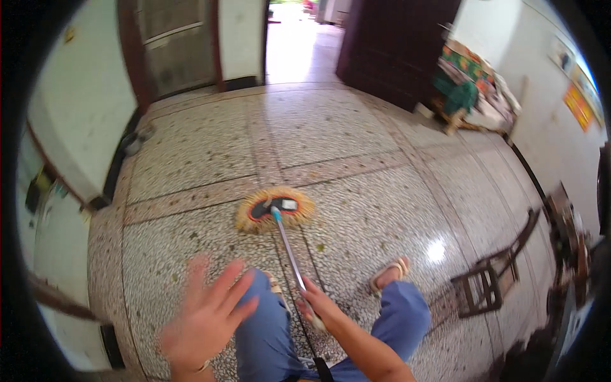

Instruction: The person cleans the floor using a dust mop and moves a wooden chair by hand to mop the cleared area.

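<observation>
My right hand (315, 302) is closed around the lower part of a metal mop handle (289, 250). The handle runs forward to a flat mop head (258, 208) with a yellow-orange fringe and a dark centre plate, lying on the speckled terrazzo floor (334, 210). A blue joint (276, 213) links the two. My left hand (210, 310) is raised on the left, blurred, with its fingers spread and nothing in it. Below are my legs in blue trousers (267, 329), and a sandalled foot (390, 274) shows on the right.
A dark door (396, 47) stands open onto a bright area at the back. Cloth-covered seating (477, 95) is beside it. On the right stands a small wooden chair (487, 281). Grey shoes (133, 142) sit by the left wall. Small dark bits are scattered over the floor.
</observation>
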The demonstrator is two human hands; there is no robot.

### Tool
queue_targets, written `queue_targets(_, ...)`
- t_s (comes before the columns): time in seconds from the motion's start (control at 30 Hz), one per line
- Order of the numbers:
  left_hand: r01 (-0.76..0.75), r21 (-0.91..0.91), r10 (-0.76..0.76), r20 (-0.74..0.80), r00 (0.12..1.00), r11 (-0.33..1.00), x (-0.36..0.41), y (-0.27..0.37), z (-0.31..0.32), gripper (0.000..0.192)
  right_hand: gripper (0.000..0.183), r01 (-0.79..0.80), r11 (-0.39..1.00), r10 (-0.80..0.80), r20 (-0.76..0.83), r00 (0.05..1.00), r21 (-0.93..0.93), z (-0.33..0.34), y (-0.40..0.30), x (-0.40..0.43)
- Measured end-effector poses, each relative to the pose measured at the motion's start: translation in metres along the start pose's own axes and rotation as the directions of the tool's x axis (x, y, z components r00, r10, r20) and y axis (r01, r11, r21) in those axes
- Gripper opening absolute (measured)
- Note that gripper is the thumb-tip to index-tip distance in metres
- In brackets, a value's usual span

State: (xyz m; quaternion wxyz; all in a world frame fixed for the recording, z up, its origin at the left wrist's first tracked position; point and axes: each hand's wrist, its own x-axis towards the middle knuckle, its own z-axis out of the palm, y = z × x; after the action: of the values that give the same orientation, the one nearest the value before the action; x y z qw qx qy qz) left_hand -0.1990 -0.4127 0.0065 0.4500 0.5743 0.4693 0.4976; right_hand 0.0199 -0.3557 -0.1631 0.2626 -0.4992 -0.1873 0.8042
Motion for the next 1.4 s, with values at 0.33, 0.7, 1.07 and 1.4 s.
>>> queue_targets(0.33,0.186,-0.334,-0.040,0.400,0.916,0.924,-0.045,0.010,0.060,0.038,0.059,0.025,0.950,-0.059,0.099,0.993,0.310,-0.028,0.066,-0.054)
queue_targets(0.7,0.511,-0.221,0.088,0.958,0.272,0.831,-0.097,-0.012,0.096,0.045,0.053,0.151,0.702,-0.019,-0.193,0.981,0.697,-0.067,0.104,-0.218)
queue_targets(1.07,0.485,-0.852,0.879,0.373,0.299,0.197,-0.126,0.086,0.206,0.048,0.045,0.324,0.641,-0.216,-0.242,0.946,0.696,-0.127,0.087,-0.139)
queue_targets(1.4,0.696,-0.718,0.822,0.379,0.426,-0.029,-0.174,0.088,0.263,0.063,0.049,0.391,0.373,-0.168,-0.353,0.920,0.841,-0.168,0.165,-0.298)
